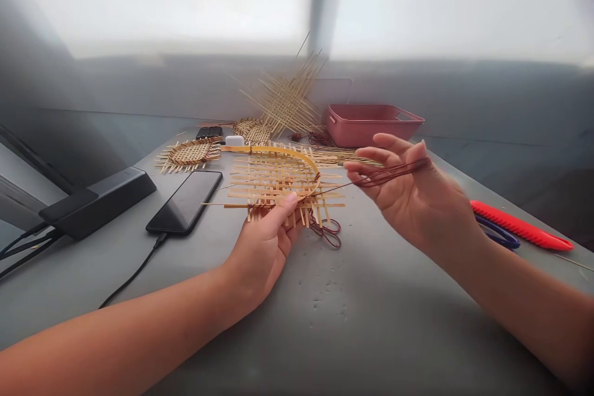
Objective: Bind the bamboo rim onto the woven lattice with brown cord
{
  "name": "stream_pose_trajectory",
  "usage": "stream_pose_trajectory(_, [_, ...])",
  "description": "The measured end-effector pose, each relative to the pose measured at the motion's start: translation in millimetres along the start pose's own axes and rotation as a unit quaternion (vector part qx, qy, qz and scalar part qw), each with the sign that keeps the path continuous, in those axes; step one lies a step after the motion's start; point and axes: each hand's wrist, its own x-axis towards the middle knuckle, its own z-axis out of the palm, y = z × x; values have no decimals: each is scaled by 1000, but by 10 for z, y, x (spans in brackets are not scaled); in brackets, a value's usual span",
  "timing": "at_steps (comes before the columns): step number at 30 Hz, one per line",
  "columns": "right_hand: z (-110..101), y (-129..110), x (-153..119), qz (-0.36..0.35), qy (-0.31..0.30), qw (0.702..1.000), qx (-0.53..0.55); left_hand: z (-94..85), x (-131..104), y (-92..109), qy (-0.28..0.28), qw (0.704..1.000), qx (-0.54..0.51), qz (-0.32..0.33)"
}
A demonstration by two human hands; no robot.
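My left hand [271, 235] grips the near edge of a woven bamboo mat [264, 182], its thumb on top. A curved bamboo strip [288, 151] arches over the mat, bound with dark cord at its right part. Brown cord [394, 172] runs from the mat to my right hand [408, 192], looped round the fingers and thumb, which are spread and slightly curled. More cord [327, 235] hangs in loops below the mat's right side.
A black phone [185, 204] and a black power strip [99, 201] lie left. Behind are woven pieces [192, 151], loose bamboo strips [288, 99] and a pink basket [371, 127]. A red-handled cutter [520, 226] and blue-handled tool [499, 232] lie right.
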Motion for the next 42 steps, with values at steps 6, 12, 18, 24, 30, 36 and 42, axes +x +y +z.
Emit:
stream_pose_trajectory(6, [-24, 45, -39, 84, -108, 991, 12, 2, -6, -5, -10, 1000, 28, 8])
stream_pose_trajectory(12, [-18, 69, -56, 44, -154, 986, -43, 28, -31, -40, -63, 994, 84, 35])
stream_pose_trajectory(18, [-9, 83, -114, 17, -151, 972, -181, -57, -5, -96, -79, 976, 188, 81])
stream_pose_trajectory(24, [44, 98, -210, -98, -157, 854, -485, -69, -10, -102, -58, 974, 210, 66])
stream_pose_trajectory(30, [67, 121, -267, -136, -182, 796, -562, -4, -10, -112, -106, 975, 193, 39])
stream_pose_trajectory(36, [1, 180, -282, -243, -157, 761, -580, -26, -6, -121, -126, 970, 204, 45])
stream_pose_trajectory(42, [0, 134, -273, -231, -178, 774, -562, -16, -11, -122, -125, 973, 194, 29])
